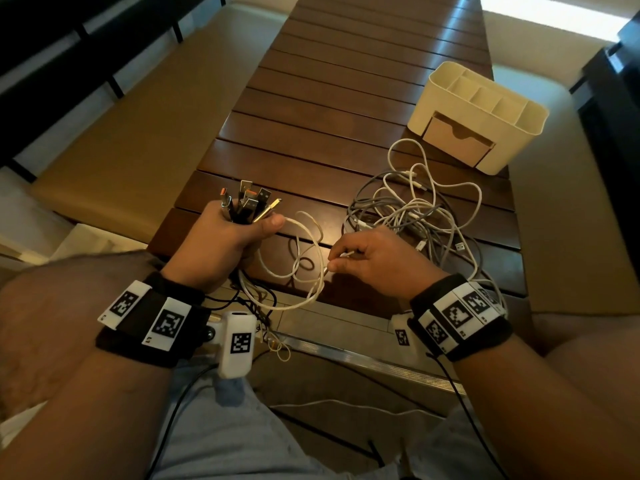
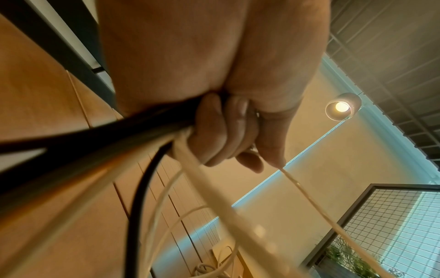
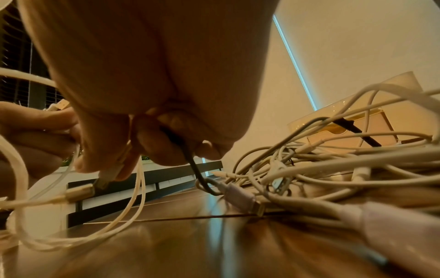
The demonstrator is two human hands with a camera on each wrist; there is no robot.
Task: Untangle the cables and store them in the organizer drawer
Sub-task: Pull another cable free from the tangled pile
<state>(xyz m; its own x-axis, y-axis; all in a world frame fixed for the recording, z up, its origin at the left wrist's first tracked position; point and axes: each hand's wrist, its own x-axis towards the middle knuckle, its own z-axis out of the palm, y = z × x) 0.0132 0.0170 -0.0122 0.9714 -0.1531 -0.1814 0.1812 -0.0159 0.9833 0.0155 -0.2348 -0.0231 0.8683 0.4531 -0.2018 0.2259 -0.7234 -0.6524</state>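
Wooden slatted table [image 1: 329, 98] is seen under everything. A bundle of USB plugs [image 1: 247, 206] is clenched upright in the left hand [image 1: 221, 244]. A white cable [image 1: 308, 244] is looped between the hands, its end pinched by the right hand [image 1: 377, 261]. The cable tangle [image 1: 415, 209] lies just beyond that hand. The cream organizer [image 1: 485, 112], with its drawer [image 1: 457, 140] shut, stands past the tangle. Square coded tags are worn on both wristbands; no legible writing is made out. A grey cable [image 3: 197, 169] hooked by the right fingers is shown only in the right wrist view.
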